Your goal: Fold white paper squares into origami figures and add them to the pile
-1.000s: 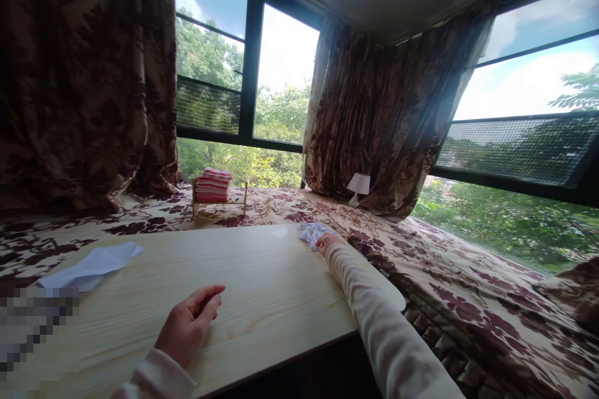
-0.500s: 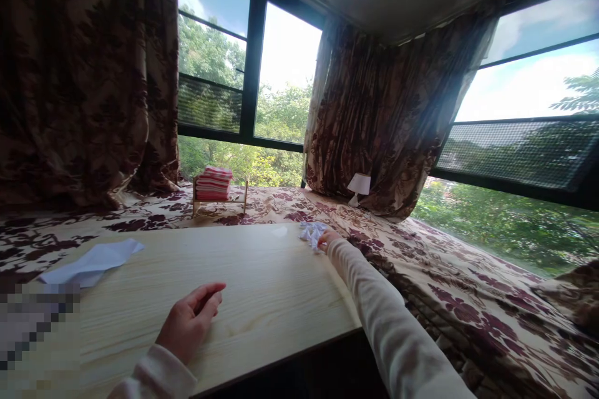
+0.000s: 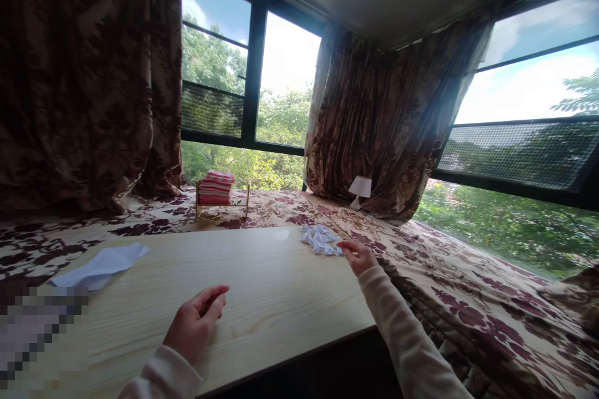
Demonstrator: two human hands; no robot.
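Observation:
My right hand (image 3: 357, 254) reaches out over the far right corner of the pale wooden table (image 3: 262, 299). Its fingers are loosely apart and hold nothing, just right of a small pile of crumpled white paper pieces (image 3: 321, 239). My left hand (image 3: 199, 323) rests on the near middle of the table, fingers curled loosely with thumb and forefinger apart, holding nothing. A folded white paper (image 3: 100, 265) lies at the table's left end.
A floral brown-and-cream cloth (image 3: 468, 305) covers the ledge around the table. A small wooden rack with red-striped folded cloth (image 3: 215, 188) and a tiny white lamp (image 3: 359, 189) stand by the windows. Dark floral curtains (image 3: 379, 118) hang behind.
My right hand has drawn back to the right, off the paper pile, which now lies uncovered. My left hand has stayed in place. The view has shifted slightly.

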